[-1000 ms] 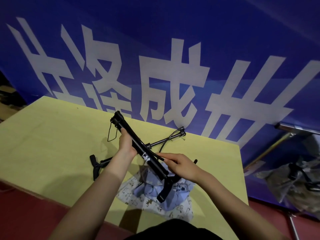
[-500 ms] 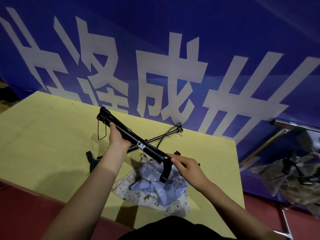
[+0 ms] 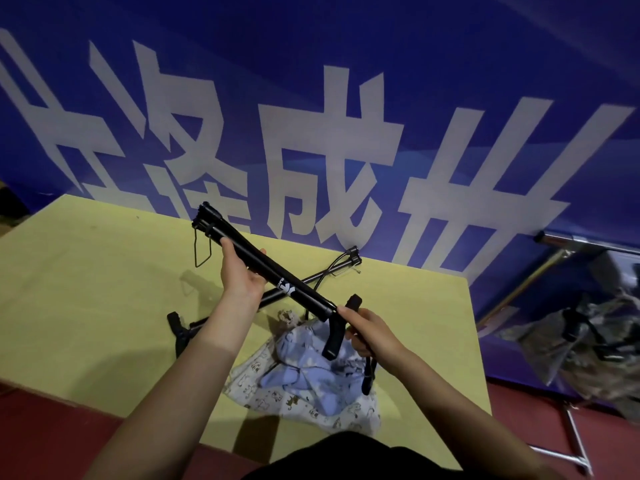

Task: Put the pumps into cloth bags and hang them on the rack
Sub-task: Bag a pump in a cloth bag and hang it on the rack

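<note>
Now, on the far left I see the bare yellow table [image 3: 86, 289], its top running back to a blue banner [image 3: 311, 81] printed with big white characters. Moving right, a wire loop [image 3: 202, 249] hangs from the upper end of the pump [image 3: 270, 271] I am watching, a long black tube held up off the table and slanting down from upper left to lower right. The left hand [image 3: 240, 271] is wrapped around the tube a little below that upper end, fingers curled over it and thumb on the near side. Under the raised tube a second pump [image 3: 311, 277] lies flat on the table, crossing beneath the first, its handle toward the near left and its foot end toward the banner. Just right of centre the cloth bags [image 3: 304, 386] sit crumpled on the near part of the table, pale blue and white with small printed figures, directly below the held pump's lower end. The right hand [image 3: 367, 332] grips that lower end at the handle, fingers closed round it, and a black strap dangles beneath the hand over the cloth. Beyond the table's right edge stands a metal rack [image 3: 571, 441] on the red floor, with dark gear in a clear plastic wrap [image 3: 588, 341] piled by it.
</note>
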The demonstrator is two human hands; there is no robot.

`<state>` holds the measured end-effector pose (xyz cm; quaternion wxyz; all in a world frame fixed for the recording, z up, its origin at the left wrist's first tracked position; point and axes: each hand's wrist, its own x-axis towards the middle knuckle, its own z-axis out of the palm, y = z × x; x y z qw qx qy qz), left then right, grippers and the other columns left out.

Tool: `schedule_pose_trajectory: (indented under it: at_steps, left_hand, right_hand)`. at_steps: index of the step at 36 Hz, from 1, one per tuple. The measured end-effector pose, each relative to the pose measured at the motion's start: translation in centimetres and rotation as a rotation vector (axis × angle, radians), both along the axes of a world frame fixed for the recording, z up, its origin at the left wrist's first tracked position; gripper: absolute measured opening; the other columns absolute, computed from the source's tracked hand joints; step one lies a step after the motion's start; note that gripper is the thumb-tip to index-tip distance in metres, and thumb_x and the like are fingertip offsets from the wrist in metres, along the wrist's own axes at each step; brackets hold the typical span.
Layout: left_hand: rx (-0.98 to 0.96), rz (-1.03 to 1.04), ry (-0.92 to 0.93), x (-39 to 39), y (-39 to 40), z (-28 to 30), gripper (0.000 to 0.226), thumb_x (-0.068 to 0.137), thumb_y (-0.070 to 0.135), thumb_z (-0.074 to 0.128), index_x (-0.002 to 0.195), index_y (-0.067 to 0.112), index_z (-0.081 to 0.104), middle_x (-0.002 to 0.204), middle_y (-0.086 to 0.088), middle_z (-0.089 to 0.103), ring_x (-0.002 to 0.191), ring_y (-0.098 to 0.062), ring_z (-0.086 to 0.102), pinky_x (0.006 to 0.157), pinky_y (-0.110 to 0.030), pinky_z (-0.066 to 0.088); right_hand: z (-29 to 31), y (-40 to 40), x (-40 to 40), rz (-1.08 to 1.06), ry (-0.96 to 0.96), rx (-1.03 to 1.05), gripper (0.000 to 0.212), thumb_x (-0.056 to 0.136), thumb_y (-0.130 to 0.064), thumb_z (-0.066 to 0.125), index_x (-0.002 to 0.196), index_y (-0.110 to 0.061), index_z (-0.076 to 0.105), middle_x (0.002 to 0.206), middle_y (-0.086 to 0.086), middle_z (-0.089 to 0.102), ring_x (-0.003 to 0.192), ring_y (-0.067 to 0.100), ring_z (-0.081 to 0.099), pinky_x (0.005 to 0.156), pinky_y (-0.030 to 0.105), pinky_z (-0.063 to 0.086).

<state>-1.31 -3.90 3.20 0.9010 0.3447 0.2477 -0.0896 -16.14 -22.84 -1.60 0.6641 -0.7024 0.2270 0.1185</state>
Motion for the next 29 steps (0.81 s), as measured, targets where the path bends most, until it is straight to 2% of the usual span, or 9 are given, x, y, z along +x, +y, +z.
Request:
schedule_pose_trajectory:
  at_steps: [3,6,12,17,19,21,23,26,29]
  left_hand:
    - [-0.019,-0.014,-0.007,0.1,-0.4,0.5,0.052,0.095,0.053,0.049,0.135,0.021,0.045,0.136,-0.009,0.047,0.098,-0.023,0.062,0.082,-0.039,0.052]
    - [-0.058,-0.039,0.0,0.2,-0.7,0.7,0.046,0.095,0.053,0.048,0.128,0.022,0.045,0.134,-0.012,0.048,0.101,-0.023,0.061,0.075,-0.038,0.052]
    - [0.033,-0.243,-0.096,-0.6,-1.5,0.2,0.062,0.094,0.057,0.046,0.145,0.025,0.033,0.12,-0.004,0.052,0.115,-0.025,0.057,0.106,-0.047,0.041]
    - [0.052,-0.389,-0.034,-1.5,-2.0,0.7,0.039,0.097,0.031,0.056,0.131,0.017,0.044,0.121,-0.012,0.055,0.116,-0.032,0.058,0.092,-0.051,0.05]
    - [0.033,-0.408,-0.017,-1.5,-2.0,0.4,0.023,0.098,0.028,0.054,0.117,0.017,0.049,0.122,-0.013,0.055,0.119,-0.034,0.057,0.095,-0.052,0.049]
    - [0.012,-0.414,-0.006,-1.5,-2.1,0.3,0.016,0.098,0.029,0.053,0.109,0.017,0.048,0.123,-0.014,0.055,0.12,-0.036,0.056,0.099,-0.054,0.047]
    - [0.003,-0.419,-0.011,-1.4,-2.0,0.2,0.021,0.098,0.033,0.054,0.112,0.018,0.048,0.122,-0.015,0.056,0.119,-0.038,0.056,0.099,-0.055,0.046]
    - [-0.01,-0.428,-0.019,-1.0,-1.8,0.1,0.047,0.093,0.049,0.054,0.129,0.019,0.043,0.125,-0.019,0.058,0.116,-0.039,0.058,0.096,-0.057,0.047]
    - [0.105,-0.394,-0.02,-1.0,-1.8,-0.1,0.061,0.09,0.053,0.057,0.136,0.014,0.047,0.129,-0.015,0.058,0.116,-0.031,0.058,0.085,-0.043,0.054]
  right_hand:
    - [0.5,-0.5,0.0,0.084,-0.031,0.074,0.045,0.091,-0.048,0.059,0.107,-0.006,0.06,0.054,-0.002,0.042,0.045,0.014,0.026,0.045,0.025,0.021]
    - [0.8,-0.8,-0.1,0.092,-0.078,0.128,0.041,0.091,-0.047,0.059,0.095,-0.006,0.058,0.051,-0.001,0.03,0.044,0.014,0.023,0.045,0.025,0.02]
    - [0.4,-1.4,-0.3,0.039,-0.12,0.131,0.035,0.093,-0.042,0.058,0.096,-0.009,0.047,0.054,-0.002,0.021,0.047,0.014,0.015,0.049,0.029,0.013]
    - [0.3,-2.1,-0.2,-0.008,-0.175,0.044,0.038,0.091,-0.044,0.06,0.101,-0.01,0.046,0.05,-0.005,0.026,0.045,0.013,0.017,0.045,0.025,0.018]
    - [0.4,-2.2,-0.2,-0.046,-0.196,-0.016,0.043,0.087,-0.047,0.062,0.096,-0.008,0.047,0.05,-0.009,0.034,0.043,0.01,0.025,0.045,0.023,0.024]
    - [0.7,-2.3,-0.2,-0.063,-0.22,-0.067,0.031,0.091,-0.04,0.061,0.09,-0.012,0.05,0.05,-0.014,0.043,0.042,0.003,0.035,0.047,0.017,0.028]
    - [0.9,-2.5,-0.2,-0.06,-0.228,-0.085,0.023,0.094,-0.035,0.06,0.088,-0.015,0.051,0.055,-0.014,0.044,0.044,0.001,0.038,0.049,0.015,0.029]
    - [0.9,-3.2,-0.3,-0.059,-0.225,-0.061,0.028,0.093,-0.037,0.06,0.084,-0.013,0.049,0.058,-0.004,0.037,0.048,0.011,0.03,0.049,0.022,0.027]
    - [0.7,-4.1,-0.6,-0.102,-0.201,-0.057,0.032,0.093,-0.041,0.06,0.082,-0.012,0.052,0.065,0.009,0.039,0.051,0.014,0.032,0.051,0.024,0.027]
